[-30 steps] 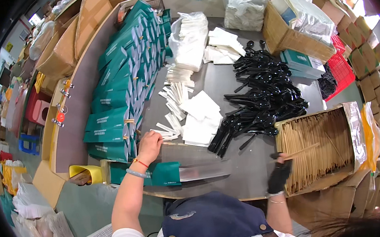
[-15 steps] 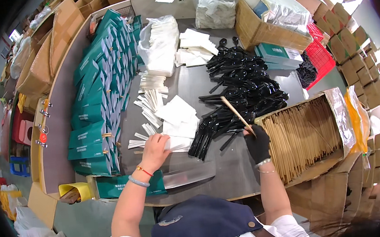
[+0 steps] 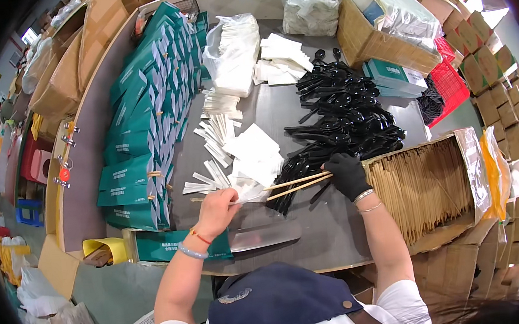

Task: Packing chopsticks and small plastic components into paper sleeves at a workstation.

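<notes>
My right hand (image 3: 347, 174), in a black glove, grips a pair of wooden chopsticks (image 3: 295, 185) that point left across the grey table (image 3: 315, 231). It sits at the edge of a pile of black plastic cutlery (image 3: 345, 123). My bare left hand (image 3: 215, 210) pinches a white napkin (image 3: 251, 192) and a small paper packet near the chopstick tips. A stack of white napkins (image 3: 255, 153) and scattered white paper packets (image 3: 214, 138) lie just beyond it. A green paper sleeve (image 3: 168, 245) lies flat under my left wrist.
Rows of filled green sleeves (image 3: 144, 116) line the table's left side. An open box of wooden chopsticks (image 3: 425, 184) stands at the right. Bags of white packets (image 3: 231, 50), cardboard boxes (image 3: 383, 27) and a red crate (image 3: 450, 86) crowd the far side.
My right hand lifted chopsticks out of the box and brought them left and down over the table. My left hand shifted right from the paper packets to the napkins.
</notes>
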`<state>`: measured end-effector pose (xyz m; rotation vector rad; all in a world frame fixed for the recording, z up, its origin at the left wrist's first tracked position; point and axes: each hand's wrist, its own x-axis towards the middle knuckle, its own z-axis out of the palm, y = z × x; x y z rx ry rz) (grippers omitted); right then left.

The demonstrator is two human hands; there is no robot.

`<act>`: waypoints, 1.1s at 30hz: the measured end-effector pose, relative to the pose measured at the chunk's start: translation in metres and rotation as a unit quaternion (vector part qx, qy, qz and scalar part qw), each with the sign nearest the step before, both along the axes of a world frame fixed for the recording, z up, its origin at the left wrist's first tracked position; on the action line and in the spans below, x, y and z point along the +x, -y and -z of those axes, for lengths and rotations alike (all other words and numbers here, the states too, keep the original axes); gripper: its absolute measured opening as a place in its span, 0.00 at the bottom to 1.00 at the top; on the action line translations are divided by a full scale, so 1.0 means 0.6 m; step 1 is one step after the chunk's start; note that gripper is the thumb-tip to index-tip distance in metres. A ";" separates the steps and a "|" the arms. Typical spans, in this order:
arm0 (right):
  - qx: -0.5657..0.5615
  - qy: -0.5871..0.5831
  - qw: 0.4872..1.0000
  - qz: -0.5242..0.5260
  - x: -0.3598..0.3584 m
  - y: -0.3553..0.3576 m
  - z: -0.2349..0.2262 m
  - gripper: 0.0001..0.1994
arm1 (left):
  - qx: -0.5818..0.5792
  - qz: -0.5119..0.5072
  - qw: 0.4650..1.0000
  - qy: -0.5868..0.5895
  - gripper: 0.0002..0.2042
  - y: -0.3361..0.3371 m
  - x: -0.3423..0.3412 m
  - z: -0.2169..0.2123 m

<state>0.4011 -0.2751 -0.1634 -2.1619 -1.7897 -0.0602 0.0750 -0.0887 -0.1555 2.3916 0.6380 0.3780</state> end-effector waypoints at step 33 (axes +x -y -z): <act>-0.108 -0.259 0.960 0.009 -0.242 0.017 -0.037 0.15 | 0.144 0.014 0.988 -0.062 0.22 0.134 -0.135 -0.035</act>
